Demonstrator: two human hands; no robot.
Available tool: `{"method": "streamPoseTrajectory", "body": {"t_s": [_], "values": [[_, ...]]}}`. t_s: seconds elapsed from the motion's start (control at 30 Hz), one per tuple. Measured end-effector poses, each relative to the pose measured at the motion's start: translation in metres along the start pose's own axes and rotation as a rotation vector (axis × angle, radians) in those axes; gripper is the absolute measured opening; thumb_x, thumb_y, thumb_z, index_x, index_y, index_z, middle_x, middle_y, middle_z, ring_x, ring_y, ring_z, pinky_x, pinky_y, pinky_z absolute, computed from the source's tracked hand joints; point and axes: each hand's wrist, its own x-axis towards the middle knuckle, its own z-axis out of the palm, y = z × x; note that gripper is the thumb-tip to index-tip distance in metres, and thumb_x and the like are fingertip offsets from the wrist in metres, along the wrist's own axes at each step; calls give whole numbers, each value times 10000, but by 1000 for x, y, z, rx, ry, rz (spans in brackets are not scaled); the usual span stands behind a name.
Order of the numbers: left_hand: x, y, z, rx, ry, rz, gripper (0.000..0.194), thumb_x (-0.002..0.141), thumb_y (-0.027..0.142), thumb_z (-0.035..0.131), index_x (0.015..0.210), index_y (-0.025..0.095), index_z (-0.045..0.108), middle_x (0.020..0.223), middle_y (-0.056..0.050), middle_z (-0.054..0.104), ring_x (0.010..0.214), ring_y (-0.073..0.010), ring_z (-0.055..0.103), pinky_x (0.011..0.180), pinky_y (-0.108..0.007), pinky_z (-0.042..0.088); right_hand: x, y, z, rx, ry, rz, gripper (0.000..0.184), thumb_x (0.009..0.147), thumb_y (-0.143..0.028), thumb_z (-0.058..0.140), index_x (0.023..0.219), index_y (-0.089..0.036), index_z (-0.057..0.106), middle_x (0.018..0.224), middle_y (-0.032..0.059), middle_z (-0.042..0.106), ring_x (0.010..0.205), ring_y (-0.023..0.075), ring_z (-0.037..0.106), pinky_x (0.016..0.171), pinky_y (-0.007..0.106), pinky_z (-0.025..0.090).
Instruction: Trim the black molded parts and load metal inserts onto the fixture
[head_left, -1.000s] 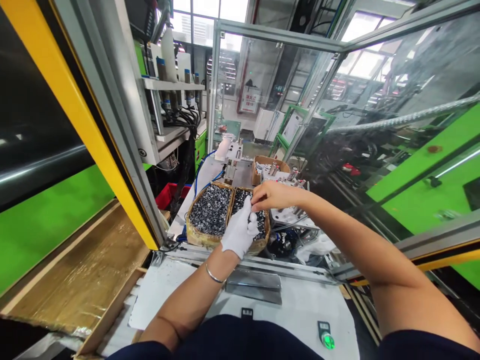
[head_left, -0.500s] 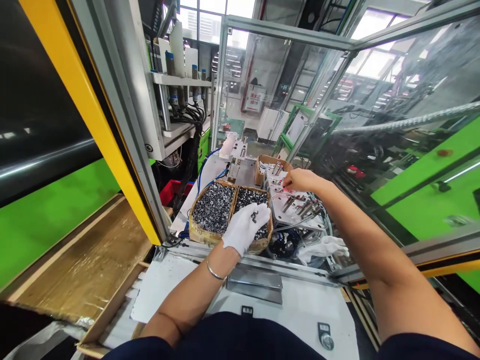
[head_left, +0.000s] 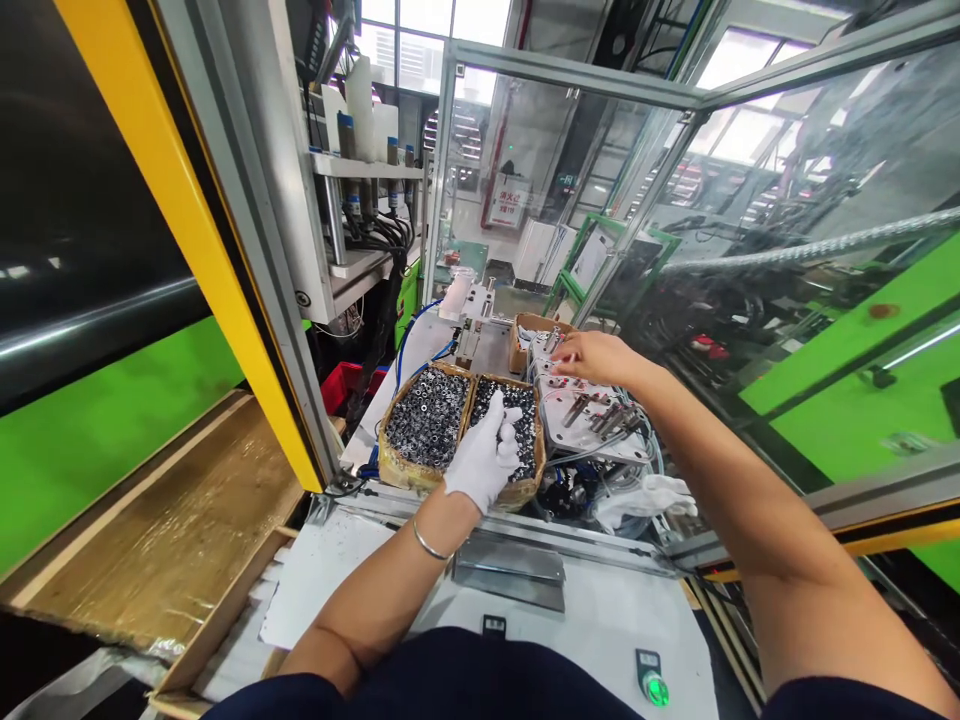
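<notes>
Small dark ring-like parts [head_left: 424, 415] fill the L box [head_left: 405, 474] of two taped-up boxes side by side on the bench; the R box [head_left: 519, 493] has small dark bits too. L hand [head_left: 484, 462], white-gloved, is over the R box, fingers curled in w/ thumb up. Can't tell if anything's in the palm tbh. R hand [head_left: 598, 358], no glove, is at the far end of the metal fixture plate [head_left: 556, 408] just right of the boxes, fingers bent & close together; can't tell if it's got a part, tips are too small to read. Metal pins [head_left: 611, 418] stick up nearer the front of the plate. Cardboard box [head_left: 517, 352] right behind it, loose white glove [head_left: 649, 498] in front. Closer in: grey metal piece [head_left: 510, 572], plus a green-lit button [head_left: 655, 689] to the R.
</notes>
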Motion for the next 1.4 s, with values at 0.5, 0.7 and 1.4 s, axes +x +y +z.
{"method": "streamPoseTrajectory", "body": {"t_s": [0.5, 0.7, 1.4], "values": [[-5, -2, -2, 18, 27, 187, 126, 829, 188, 704, 924, 104, 703, 661, 8, 578, 494, 4, 479, 442, -86, 338, 23, 24, 1, -41, 186, 142, 307, 918, -313, 485, 1042, -216, 749, 1064, 96, 707, 981, 226, 595, 755, 298, 444], [-3, -5, -6, 22, -14, 171, 158, 778, 89, 708, 934, 95, 683, 691, -11, 600, 518, -26, 498, 462, -124, 362, 34, 48, 21, -342, -87, 161, 298, 873, -193, 471, 963, -145, 750, 1080, 159, 703, 1072, 268, 559, 762, 299, 424], [-2, 3, 4, -104, -9, -38, 381, 969, 338, 502, 645, 147, 442, 447, 99, 317, 293, 10, 226, 311, -115, 128, -9, -56, -2, 274, 16, -560, 255, 898, -373, 592, 966, -202, 769, 931, 72, 734, 911, 188, 632, 846, 319, 464]]}}
